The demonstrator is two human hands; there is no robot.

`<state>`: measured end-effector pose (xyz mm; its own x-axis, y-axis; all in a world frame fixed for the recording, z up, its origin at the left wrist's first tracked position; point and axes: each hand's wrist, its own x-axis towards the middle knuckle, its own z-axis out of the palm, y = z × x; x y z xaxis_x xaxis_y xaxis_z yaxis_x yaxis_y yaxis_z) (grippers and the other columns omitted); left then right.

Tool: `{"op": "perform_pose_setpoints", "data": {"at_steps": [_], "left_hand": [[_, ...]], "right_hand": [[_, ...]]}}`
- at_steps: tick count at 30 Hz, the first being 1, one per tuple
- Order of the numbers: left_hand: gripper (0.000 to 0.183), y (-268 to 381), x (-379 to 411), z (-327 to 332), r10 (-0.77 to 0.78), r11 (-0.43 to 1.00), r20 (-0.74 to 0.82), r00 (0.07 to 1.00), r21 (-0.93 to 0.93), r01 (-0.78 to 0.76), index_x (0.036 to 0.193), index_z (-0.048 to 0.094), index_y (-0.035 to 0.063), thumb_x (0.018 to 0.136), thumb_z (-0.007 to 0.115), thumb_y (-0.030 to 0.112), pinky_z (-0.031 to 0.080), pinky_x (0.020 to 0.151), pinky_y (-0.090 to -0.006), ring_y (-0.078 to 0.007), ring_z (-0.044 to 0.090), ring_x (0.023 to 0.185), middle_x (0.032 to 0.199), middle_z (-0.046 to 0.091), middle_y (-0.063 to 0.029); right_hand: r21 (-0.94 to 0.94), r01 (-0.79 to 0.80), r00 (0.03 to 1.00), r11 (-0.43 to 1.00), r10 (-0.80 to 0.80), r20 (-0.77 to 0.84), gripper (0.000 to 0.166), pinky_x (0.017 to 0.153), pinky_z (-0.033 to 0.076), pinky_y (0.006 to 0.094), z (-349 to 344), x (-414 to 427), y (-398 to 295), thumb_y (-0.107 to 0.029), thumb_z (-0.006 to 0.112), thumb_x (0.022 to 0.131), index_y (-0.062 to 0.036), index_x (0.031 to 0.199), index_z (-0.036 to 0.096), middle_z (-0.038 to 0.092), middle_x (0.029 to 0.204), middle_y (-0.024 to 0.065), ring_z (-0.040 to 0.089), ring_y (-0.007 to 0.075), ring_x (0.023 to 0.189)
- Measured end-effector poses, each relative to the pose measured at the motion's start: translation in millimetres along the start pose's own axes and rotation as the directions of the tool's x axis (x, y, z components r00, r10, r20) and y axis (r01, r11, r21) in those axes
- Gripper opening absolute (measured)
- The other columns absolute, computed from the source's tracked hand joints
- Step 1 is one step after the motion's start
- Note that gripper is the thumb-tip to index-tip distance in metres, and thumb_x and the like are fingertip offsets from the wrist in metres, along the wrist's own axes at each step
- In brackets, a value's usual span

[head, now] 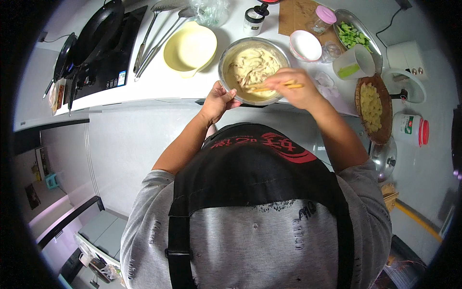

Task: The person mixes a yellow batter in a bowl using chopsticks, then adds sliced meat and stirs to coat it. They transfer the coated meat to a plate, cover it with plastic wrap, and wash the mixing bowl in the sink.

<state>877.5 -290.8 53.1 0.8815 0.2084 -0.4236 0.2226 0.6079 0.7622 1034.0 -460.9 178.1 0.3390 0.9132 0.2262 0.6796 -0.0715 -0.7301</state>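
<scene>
A round metal mixing bowl (222, 65) at the counter's front edge holds a thick pale batter (256, 61) with brownish strips in it. My left hand (218, 102) grips the bowl's rim at its lower left, thumb on the rim. In my right hand (294, 86) is a pair of wooden chopsticks (260, 89), their tips in the batter. A pale yellow two-handled bowl (190, 48) stands just left of the metal bowl. To the right sits a small white bowl (305, 45).
Two metal cooking utensils (146, 48) lie left, beside a black cooktop (104, 72) with a wok (99, 32). A lidded jar (253, 22) stands behind. On the right are a metal dish of chopped greens (355, 36), a plastic measuring cup (353, 62) and a basket of pale yellow chunks (385, 119).
</scene>
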Motion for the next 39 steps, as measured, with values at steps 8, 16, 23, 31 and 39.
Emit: {"op": "perform_pose_setpoints", "data": {"at_steps": [8, 16, 23, 31, 39], "left_hand": [[0.023, 2.0, -2.0, 1.6, 0.017, 1.000, -0.004, 1.000, -0.011, -0.017, 0.105, 0.038, 0.0087, 0.086, 0.051, 0.007, 0.054, 0.064, -0.0256, -0.0138, 0.057, 0.077, 0.095, 0.054, -0.0043], [0.022, 1.1, -1.0, 1.6, 0.013, 0.999, 0.027, 1.000, -0.052, -0.012, 0.104, 0.038, 0.0086, 0.086, 0.051, 0.006, 0.053, 0.066, -0.0270, -0.0139, 0.055, 0.082, 0.100, 0.053, -0.0049], [0.018, -5.2, -0.6, 0.5, 0.055, 0.997, -0.028, 0.998, -0.048, -0.056, 0.103, 0.043, 0.0104, 0.087, 0.051, 0.007, 0.053, 0.066, -0.0266, -0.0119, 0.056, 0.077, 0.094, 0.055, -0.0019], [0.020, -5.6, 0.4, 2.5, 0.046, 0.998, -0.032, 0.998, -0.040, -0.048, 0.104, 0.043, 0.0114, 0.086, 0.052, 0.008, 0.052, 0.067, -0.0269, -0.0110, 0.055, 0.078, 0.093, 0.055, -0.0005], [0.023, -2.4, -1.8, 2.6, 0.031, 0.999, -0.037, 0.999, -0.011, -0.031, 0.106, 0.042, 0.0110, 0.086, 0.053, 0.009, 0.052, 0.064, -0.0246, -0.0106, 0.056, 0.074, 0.094, 0.054, -0.0006]], "right_hand": [[-0.132, -0.117, 0.980, 0.984, 0.093, -0.177, 0.012, 0.066, 0.048, 0.0293, -32.2, -2.0, 13.3, -0.012, 0.062, 0.077, -0.0059, 0.086, 0.066, 0.065, 0.079, 0.0101, 0.061, 0.0204, 0.071], [0.121, -0.104, 0.982, 0.987, 0.121, -0.142, 0.012, 0.063, 0.048, 0.0259, 18.3, 10.9, 4.0, -0.011, 0.060, 0.079, -0.0025, 0.087, 0.065, 0.065, 0.080, 0.0098, 0.062, 0.0153, 0.068], [-0.117, -0.011, 0.963, 0.993, -0.021, -0.270, 0.010, 0.064, 0.049, 0.0287, -9.2, 14.4, 25.5, -0.010, 0.062, 0.077, -0.0057, 0.084, 0.067, 0.065, 0.080, 0.0112, 0.063, 0.0217, 0.071], [0.281, -0.289, 0.894, 0.915, 0.363, -0.263, 0.014, 0.060, 0.050, 0.0255, 21.4, 1.5, 29.2, -0.013, 0.060, 0.080, -0.0010, 0.086, 0.065, 0.065, 0.081, 0.0111, 0.062, 0.0142, 0.065], [0.269, -0.237, 0.948, 0.934, 0.282, -0.146, 0.015, 0.062, 0.049, 0.0229, 16.3, 2.5, 30.9, -0.009, 0.058, 0.082, 0.0015, 0.091, 0.063, 0.064, 0.083, 0.0080, 0.061, 0.0127, 0.069]]}}
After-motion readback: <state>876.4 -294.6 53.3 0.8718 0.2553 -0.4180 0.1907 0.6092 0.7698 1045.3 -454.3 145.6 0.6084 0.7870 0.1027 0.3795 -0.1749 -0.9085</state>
